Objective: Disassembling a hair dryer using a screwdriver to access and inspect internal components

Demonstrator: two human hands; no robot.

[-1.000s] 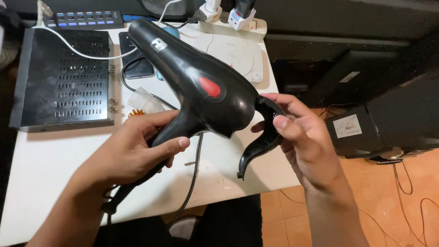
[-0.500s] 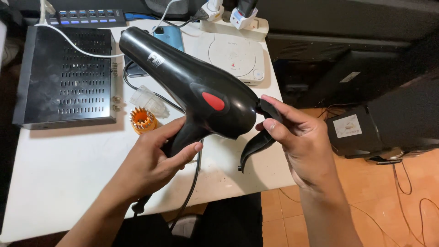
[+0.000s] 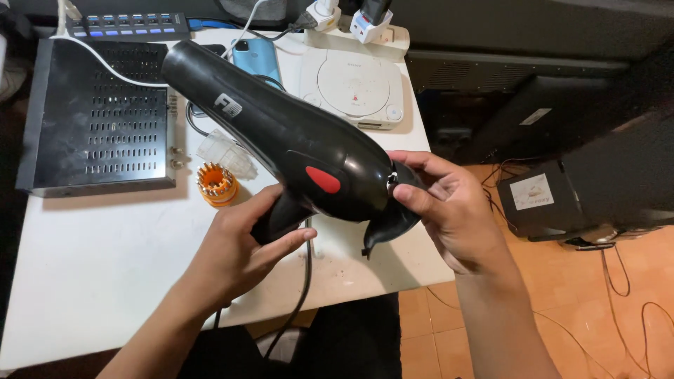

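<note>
Dryer (image 3: 281, 144): barrel points 10 o'clock; left hand (image 3: 235, 249) grips handle, right hand (image 3: 453, 210) pinches rear cap (image 3: 390, 221).

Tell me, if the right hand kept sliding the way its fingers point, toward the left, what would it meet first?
The right hand already touches the rear end of the glossy black plastic hair dryer, so it would press straight into that body. Beyond it, probably the left hand on the handle, though depth is unclear.
</note>
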